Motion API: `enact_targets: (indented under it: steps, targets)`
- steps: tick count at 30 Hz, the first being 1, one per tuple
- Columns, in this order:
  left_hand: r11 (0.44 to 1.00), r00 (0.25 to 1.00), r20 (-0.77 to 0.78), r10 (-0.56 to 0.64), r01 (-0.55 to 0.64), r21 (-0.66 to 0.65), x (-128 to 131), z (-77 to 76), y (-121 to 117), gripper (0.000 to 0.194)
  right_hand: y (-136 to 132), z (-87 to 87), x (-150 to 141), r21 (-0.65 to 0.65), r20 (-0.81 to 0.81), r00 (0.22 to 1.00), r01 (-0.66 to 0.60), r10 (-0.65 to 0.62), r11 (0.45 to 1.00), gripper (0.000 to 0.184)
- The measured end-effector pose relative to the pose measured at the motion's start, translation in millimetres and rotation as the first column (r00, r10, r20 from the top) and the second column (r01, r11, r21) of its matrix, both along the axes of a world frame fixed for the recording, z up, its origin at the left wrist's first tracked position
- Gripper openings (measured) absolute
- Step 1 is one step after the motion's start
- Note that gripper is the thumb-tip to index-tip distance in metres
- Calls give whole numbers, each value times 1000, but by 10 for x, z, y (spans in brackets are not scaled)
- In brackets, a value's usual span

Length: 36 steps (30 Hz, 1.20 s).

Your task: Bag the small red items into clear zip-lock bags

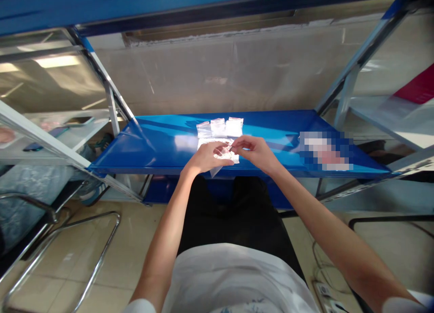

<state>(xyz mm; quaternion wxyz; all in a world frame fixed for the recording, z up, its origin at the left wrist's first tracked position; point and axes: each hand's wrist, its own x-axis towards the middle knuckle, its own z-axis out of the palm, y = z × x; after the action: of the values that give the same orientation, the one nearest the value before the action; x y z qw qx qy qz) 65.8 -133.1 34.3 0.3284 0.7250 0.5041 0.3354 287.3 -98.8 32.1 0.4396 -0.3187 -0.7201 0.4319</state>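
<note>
My left hand (206,157) is at the front edge of the blue shelf, its thumb and fingers curved around a clear plastic bag (214,171) that hangs partly over the edge. My right hand (256,151) meets it from the right, with thumb and fingertips pinched on something small and dark that I cannot make out. Between and beneath the hands lies a heap of whitish material (228,155), too blurred to name. Just behind them, small clear zip bags with red-lined tops lie in a row: a left bag (204,130), a middle bag (218,127) and a right bag (234,126).
The blue shelf (152,145) sits between metal posts, with another blue shelf (203,5) overhead. A pixelated patch (325,151) covers something at the right. Phones (78,120) lie on a white shelf at left. A metal-framed chair (101,258) stands at lower left.
</note>
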Motion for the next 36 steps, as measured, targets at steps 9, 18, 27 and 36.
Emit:
enact_targets:
  steps: [9,18,27,36]
  targets:
    - [998,998,29,-51,50,34,36,-24,-2,59,-33,-51,-82,106,163,986,11,-28,994,18]
    - [1000,999,46,7,-7,-4,31,5,-7,63,30,-26,-21,-18,95,987,-125,126,992,34]
    - [992,992,37,124,-125,26,2,0,-6,57,402,-487,178,258,270,922,206,-276,944,22]
    - [988,985,72,156,-154,-21,-29,-65,33,59,477,-749,84,444,432,832,140,-349,885,19]
